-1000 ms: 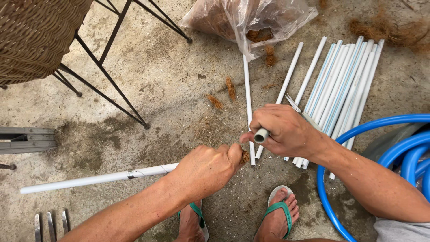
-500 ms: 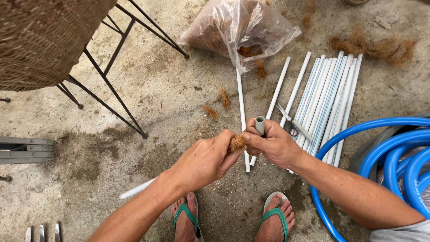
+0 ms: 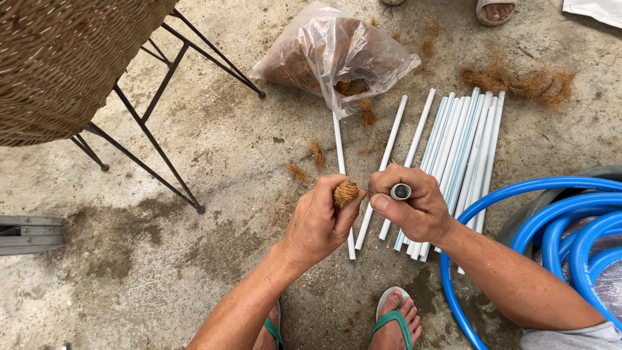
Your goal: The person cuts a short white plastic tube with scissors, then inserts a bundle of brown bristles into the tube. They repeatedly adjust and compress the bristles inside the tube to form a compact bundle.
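Most of the short pipe (image 3: 400, 191) is hidden inside the right hand (image 3: 414, 204) — only its round open end shows, pointing up at the camera. The brown fibre tuft (image 3: 346, 192) is partly covered by the left hand (image 3: 319, 223), whose thumb and fingers pinch it, just left of the pipe end. Both hands are curled tight, held close together above the concrete floor (image 3: 194, 272). White pipes (image 3: 453, 149) lie beyond them, and a plastic bag (image 3: 334, 55) farther off. A blue hose (image 3: 557, 227) on the right is cut off by the edge.
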